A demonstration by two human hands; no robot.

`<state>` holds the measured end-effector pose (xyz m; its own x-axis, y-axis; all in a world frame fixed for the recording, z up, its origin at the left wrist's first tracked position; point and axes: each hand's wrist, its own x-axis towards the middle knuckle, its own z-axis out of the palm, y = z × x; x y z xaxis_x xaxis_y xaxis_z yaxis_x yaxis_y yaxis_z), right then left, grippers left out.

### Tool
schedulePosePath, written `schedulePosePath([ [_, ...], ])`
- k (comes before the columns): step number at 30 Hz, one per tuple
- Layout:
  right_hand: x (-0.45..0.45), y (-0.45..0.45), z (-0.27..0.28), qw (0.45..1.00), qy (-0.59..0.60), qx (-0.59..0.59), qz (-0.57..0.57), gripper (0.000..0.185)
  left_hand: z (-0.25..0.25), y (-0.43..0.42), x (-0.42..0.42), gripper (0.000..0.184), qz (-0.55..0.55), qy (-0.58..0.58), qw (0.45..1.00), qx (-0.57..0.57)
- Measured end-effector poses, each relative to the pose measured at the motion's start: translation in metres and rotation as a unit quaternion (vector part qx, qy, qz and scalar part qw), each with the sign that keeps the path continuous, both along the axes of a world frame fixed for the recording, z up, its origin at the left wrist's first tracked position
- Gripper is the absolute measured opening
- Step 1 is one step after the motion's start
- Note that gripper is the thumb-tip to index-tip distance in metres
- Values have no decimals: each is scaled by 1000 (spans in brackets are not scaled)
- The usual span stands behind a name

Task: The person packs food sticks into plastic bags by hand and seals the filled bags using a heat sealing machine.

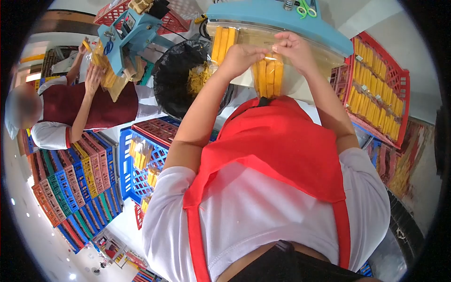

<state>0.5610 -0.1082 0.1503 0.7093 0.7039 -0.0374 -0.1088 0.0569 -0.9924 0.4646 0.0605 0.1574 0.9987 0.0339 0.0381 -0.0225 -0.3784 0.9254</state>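
Both of my hands are at the top edge of a clear plastic bag (268,79) that holds several yellow sticks. My left hand (242,58) pinches the bag's upper left corner. My right hand (292,49) has its fingers closed at the upper right corner. Another clear pack of yellow sticks (223,43) lies just left of my left hand on the work surface (298,84). A light blue machine (282,21) stretches across beyond my hands.
Green scissors (306,9) lie on the machine. A black-lined bin (171,80) stands left, a red crate of packs (401,89) right. A co-worker (70,105) handles packs at another blue machine (134,35). A blue crate (129,176) stands lower left.
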Motion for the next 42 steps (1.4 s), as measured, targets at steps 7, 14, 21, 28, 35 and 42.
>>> schedulePosePath([
  [7,7,-2,-12,992,26,-61,105,21,6,1,0,20,12,31,999,-36],
  [14,1,3,1,990,41,-79,109,21,1,4,0,20,17,38,999,-5],
  [21,7,4,-10,986,30,-120,111,20,-3,-3,5,18,18,-24,999,-22],
  [28,9,4,-23,990,12,-112,79,17,1,-3,6,16,9,-121,992,40],
  [35,5,2,-13,993,28,-104,41,18,0,3,13,14,13,27,999,-13],
  [42,16,-11,-34,993,77,-49,-68,20,-18,1,17,20,30,14,999,-43],
])
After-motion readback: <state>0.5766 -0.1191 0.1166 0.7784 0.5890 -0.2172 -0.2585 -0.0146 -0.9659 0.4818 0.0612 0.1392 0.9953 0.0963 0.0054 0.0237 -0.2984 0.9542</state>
